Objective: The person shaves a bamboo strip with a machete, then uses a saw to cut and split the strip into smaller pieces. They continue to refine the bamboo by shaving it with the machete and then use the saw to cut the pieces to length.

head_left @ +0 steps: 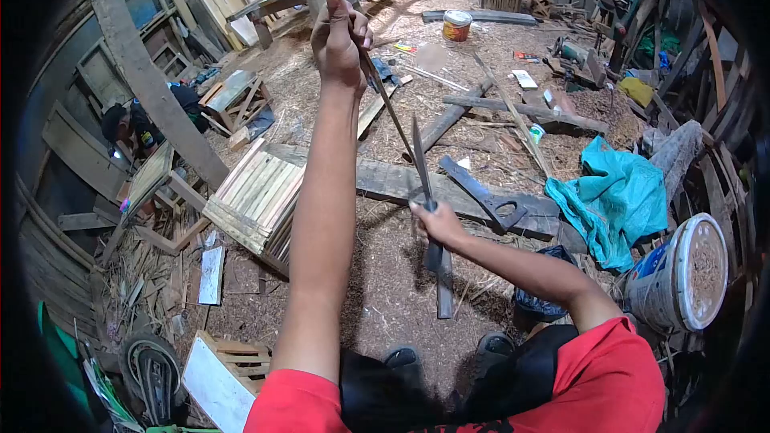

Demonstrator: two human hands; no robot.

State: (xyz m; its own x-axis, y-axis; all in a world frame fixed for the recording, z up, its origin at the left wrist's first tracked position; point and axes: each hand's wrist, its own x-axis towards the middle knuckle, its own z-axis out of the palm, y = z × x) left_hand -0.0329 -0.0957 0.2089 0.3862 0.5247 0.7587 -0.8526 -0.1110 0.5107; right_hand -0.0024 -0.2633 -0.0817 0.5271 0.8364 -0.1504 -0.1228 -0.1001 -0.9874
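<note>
My left hand [341, 44] is raised high at arm's length and closed round a long thin wooden strip [391, 112]. The strip slants down from the top of the view toward the knife. Lower and to the right, my right hand [439, 224] grips a long knife [421, 160] by its dark handle, the narrow blade pointing up. The strip's lower end overlaps the blade in this view. Just beyond my right hand, a handsaw [473, 188] lies on a thick plank [385, 179]. Below the hand a flat grey piece [445, 297] shows.
A slatted wooden stack [257, 196] stands left of my arm. On the right are a teal tarp [613, 196] and a white bucket [682, 273] of shavings. A person [148, 124] crouches at the left behind a leaning post [156, 88]. Shavings and offcuts litter the floor.
</note>
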